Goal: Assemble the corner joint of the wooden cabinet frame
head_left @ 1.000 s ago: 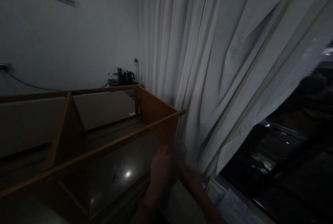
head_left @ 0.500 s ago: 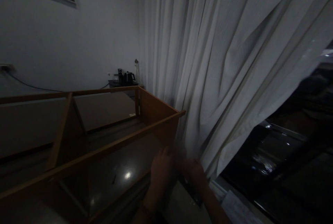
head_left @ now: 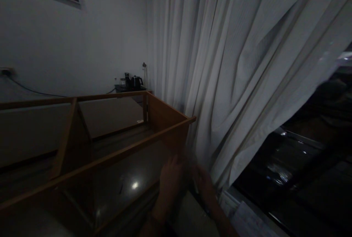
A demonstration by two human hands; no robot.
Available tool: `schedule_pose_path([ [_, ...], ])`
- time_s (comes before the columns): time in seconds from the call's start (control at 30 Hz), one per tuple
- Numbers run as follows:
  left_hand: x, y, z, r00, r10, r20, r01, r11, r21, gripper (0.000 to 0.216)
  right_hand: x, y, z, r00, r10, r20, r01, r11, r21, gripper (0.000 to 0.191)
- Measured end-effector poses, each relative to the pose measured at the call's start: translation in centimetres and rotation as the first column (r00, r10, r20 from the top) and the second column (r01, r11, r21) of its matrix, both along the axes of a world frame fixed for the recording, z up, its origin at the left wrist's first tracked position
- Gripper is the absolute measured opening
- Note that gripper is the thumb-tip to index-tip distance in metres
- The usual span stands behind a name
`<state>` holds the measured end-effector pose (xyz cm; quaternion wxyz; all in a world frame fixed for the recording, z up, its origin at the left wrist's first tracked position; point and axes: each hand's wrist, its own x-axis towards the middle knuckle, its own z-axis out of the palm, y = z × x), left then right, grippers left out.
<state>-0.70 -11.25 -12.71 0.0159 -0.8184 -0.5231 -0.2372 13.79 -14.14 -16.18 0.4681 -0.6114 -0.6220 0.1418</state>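
A brown wooden cabinet frame [head_left: 121,151] lies before me, its open compartments showing glossy panels. At its right end, low beside the end panel [head_left: 176,142], are both my hands, in deep shadow. My left hand [head_left: 171,172] has its fingers curled, close to that panel. Just to the right, my right hand [head_left: 202,178] is closed with its fingers turned toward the left one. Whatever lies between the hands is too dark to make out. Beneath my forearms is a pale flat surface [head_left: 195,215].
A long white curtain [head_left: 220,64] hangs right behind my hands. A dark glossy window area [head_left: 297,163] shows at the right, above papers [head_left: 250,222]. In the far corner a black kettle [head_left: 136,81] stands on a small dark table. A cable [head_left: 35,91] runs along the wall.
My right hand has shifted slightly and turned, with its fingers pointing further up. My left hand stays almost in place. The cabinet frame has not moved.
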Motion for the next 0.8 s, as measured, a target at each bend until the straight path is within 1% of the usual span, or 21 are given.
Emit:
schedule_pose_path([
  [0.03, 0.0, 0.1, -0.1, 1.000, 0.001, 0.003, -0.001, 1.000, 0.004, 0.029, 0.4, -0.1, 0.2, 0.993, -0.021, 0.112, 0.013, 0.997, 0.069, 0.047],
  [0.07, 0.0, 0.1, -0.2, 1.000, 0.002, 0.006, -0.002, 1.000, 0.009, 0.029, 0.8, -0.1, 0.4, 0.968, -0.046, 0.245, 0.009, 0.989, 0.149, 0.044],
  [0.1, 0.0, 0.2, -0.2, 1.000, 0.004, 0.010, -0.004, 1.000, 0.012, 0.028, 1.2, -0.2, 0.6, 0.922, -0.068, 0.382, -0.022, 0.974, 0.226, 0.040],
  [0.17, 0.0, 0.2, -0.4, 1.000, 0.013, 0.016, -0.014, 1.000, 0.015, 0.029, 1.8, -0.2, 1.1, 0.794, -0.105, 0.599, -0.128, 0.934, 0.333, 0.032],
  [0.23, 0.0, 0.2, -0.5, 1.000, 0.020, 0.013, -0.020, 1.000, 0.015, 0.030, 2.2, -0.2, 1.5, 0.690, -0.151, 0.708, -0.195, 0.903, 0.382, 0.025],
  [0.27, 0.1, 0.2, -0.6, 1.000, 0.024, 0.010, -0.024, 1.000, 0.015, 0.030, 2.3, -0.2, 1.6, 0.659, -0.175, 0.731, -0.205, 0.894, 0.399, 0.022],
  [0.33, 0.1, 0.2, -0.6, 1.000, 0.027, 0.004, -0.027, 0.999, 0.016, 0.031, 2.3, -0.1, 1.7, 0.637, -0.201, 0.744, -0.211, 0.883, 0.419, 0.022],
  [0.4, 0.1, 0.2, -0.6, 0.999, 0.032, -0.001, -0.032, 0.999, 0.012, 0.030, 2.1, -0.1, 1.5, 0.659, -0.195, 0.726, -0.206, 0.882, 0.424, 0.030],
  [0.43, 0.1, 0.2, -0.6, 1.000, 0.026, -0.002, -0.026, 1.000, 0.010, 0.030, 1.9, -0.1, 1.2, 0.686, -0.183, 0.704, -0.192, 0.888, 0.418, 0.036],
  [0.53, 0.1, 0.2, -0.5, 1.000, 0.007, 0.010, -0.007, 1.000, 0.009, 0.029, 1.1, -0.1, 0.3, 0.812, -0.136, 0.567, -0.084, 0.935, 0.344, 0.053],
  [0.6, 0.0, 0.2, -0.4, 1.000, -0.001, 0.016, 0.001, 1.000, 0.008, 0.029, 0.4, -0.1, -0.4, 0.911, -0.093, 0.402, 0.004, 0.976, 0.217, 0.059],
  [0.63, 0.0, 0.2, -0.3, 1.000, 0.003, 0.014, -0.003, 1.000, 0.004, 0.029, 0.0, -0.1, -0.6, 0.952, -0.059, 0.300, 0.021, 0.992, 0.128, 0.061],
  [0.67, 0.0, 0.1, -0.3, 1.000, 0.006, 0.009, -0.006, 1.000, -0.002, 0.029, -0.4, -0.1, -0.8, 0.981, -0.018, 0.194, 0.011, 0.999, 0.036, 0.061],
  [0.73, 0.0, 0.1, -0.2, 1.000, 0.004, -0.004, -0.004, 1.000, -0.011, 0.030, -0.8, -0.1, -0.9, 0.998, 0.062, 0.017, -0.060, 0.992, -0.108, 0.061],
  [0.77, -0.1, 0.1, -0.1, 1.000, -0.001, -0.011, 0.001, 1.000, -0.015, 0.030, -0.9, -0.1, -0.8, 0.996, 0.089, -0.024, -0.092, 0.986, -0.140, 0.060],
  [0.8, -0.1, 0.1, -0.1, 1.000, -0.007, -0.017, 0.006, 1.000, -0.017, 0.031, -0.9, -0.1, -0.8, 0.994, 0.103, -0.020, -0.105, 0.984, -0.144, 0.059],
])
